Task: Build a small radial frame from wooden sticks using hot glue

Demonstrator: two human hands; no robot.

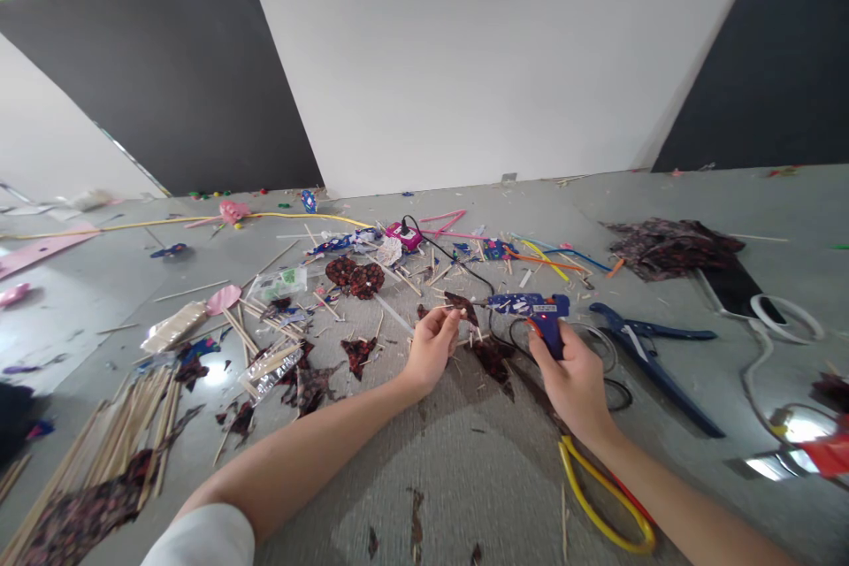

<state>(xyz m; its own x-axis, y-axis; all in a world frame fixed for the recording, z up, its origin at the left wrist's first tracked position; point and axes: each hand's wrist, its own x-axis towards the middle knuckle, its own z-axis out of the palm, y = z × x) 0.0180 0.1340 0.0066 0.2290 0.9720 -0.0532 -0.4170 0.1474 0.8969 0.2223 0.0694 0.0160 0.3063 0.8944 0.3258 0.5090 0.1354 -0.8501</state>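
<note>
In the middle of the head view, my left hand (pixel 434 343) is closed in a pinch on a dark patterned fabric piece (pixel 464 308), which seems to have a thin stick with it. My right hand (pixel 576 376) is wrapped round the handle of a blue glue gun (pixel 523 305). The gun's nozzle points left, close to the fabric piece. Another dark fabric scrap (pixel 494 361) lies on the floor just below the gun. Left of my left hand are a triangular fabric scrap (pixel 359 355) and round fabric pieces (pixel 366 280).
Yellow-handled scissors (pixel 607 504) lie below my right hand, and a blue pipe cutter (pixel 653 363) to its right. A pink power socket (pixel 403 235) feeds a black cord. Wooden sticks (pixel 126 424) pile at left; bunched fabric (pixel 669 248) and a phone (pixel 736 287) lie at right.
</note>
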